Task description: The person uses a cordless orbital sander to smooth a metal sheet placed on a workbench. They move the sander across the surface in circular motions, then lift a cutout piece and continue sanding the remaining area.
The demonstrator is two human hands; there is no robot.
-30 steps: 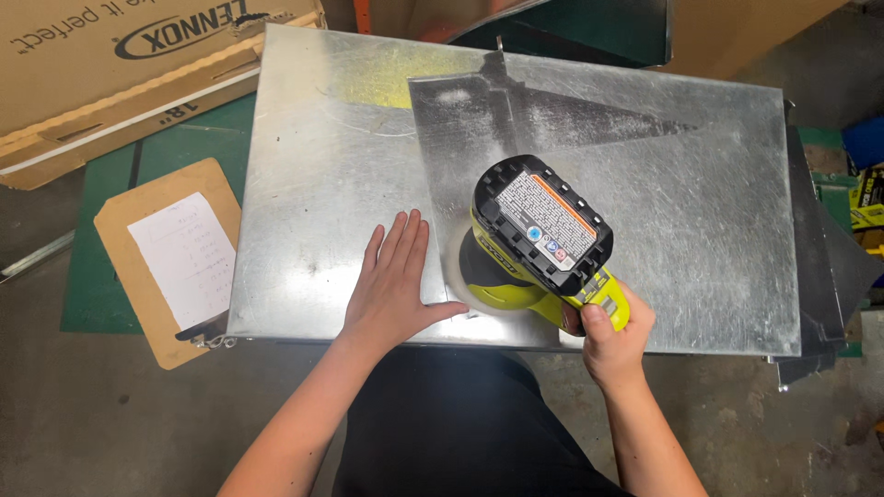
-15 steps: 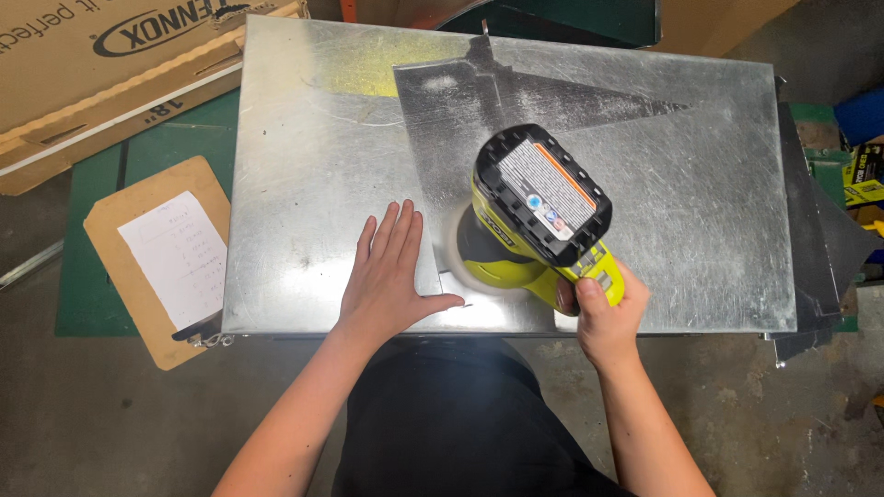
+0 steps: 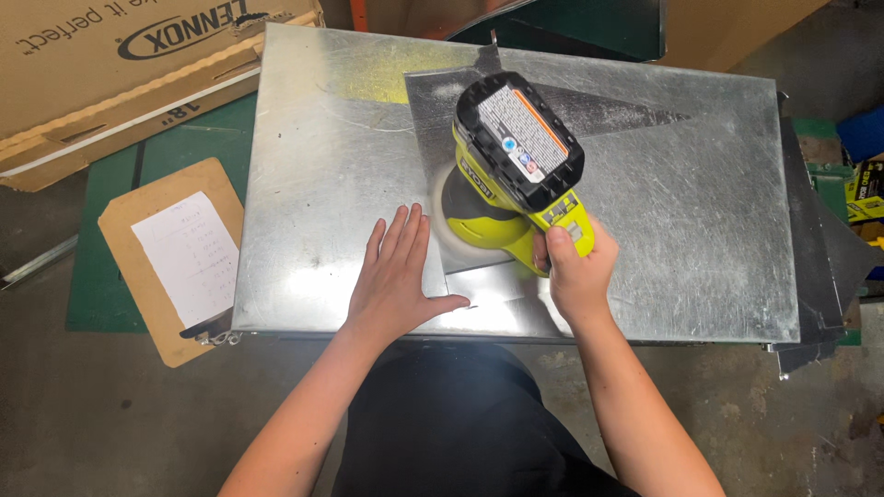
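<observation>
From the head view, the right hand [image 3: 575, 276] is wrapped tight around the rear grip of a lime-green cordless sander [image 3: 511, 189], fingers curled closed on the handle, with the tool's black battery pack facing up toward the camera. The sander's round pad (blurred at its edge) sits down on a large galvanized metal sheet [image 3: 681, 221], near the middle of the sheet's near half. The left hand [image 3: 398, 281] lies flat on the same sheet just left of the sander, palm down, 4 fingers straight and close together, thumb stuck out toward the tool; it holds nothing and only presses on the metal. The sheet's surface shows scratches and a darker, duller wedge-shaped patch running from the sander toward the far right. To the left of the sheet, on a green mat [image 3: 106, 239], lies a brown clipboard [image 3: 170, 262] with 1 sheet of white paper clipped to it. A cardboard box [image 3: 110, 69] stands at the far left corner.
</observation>
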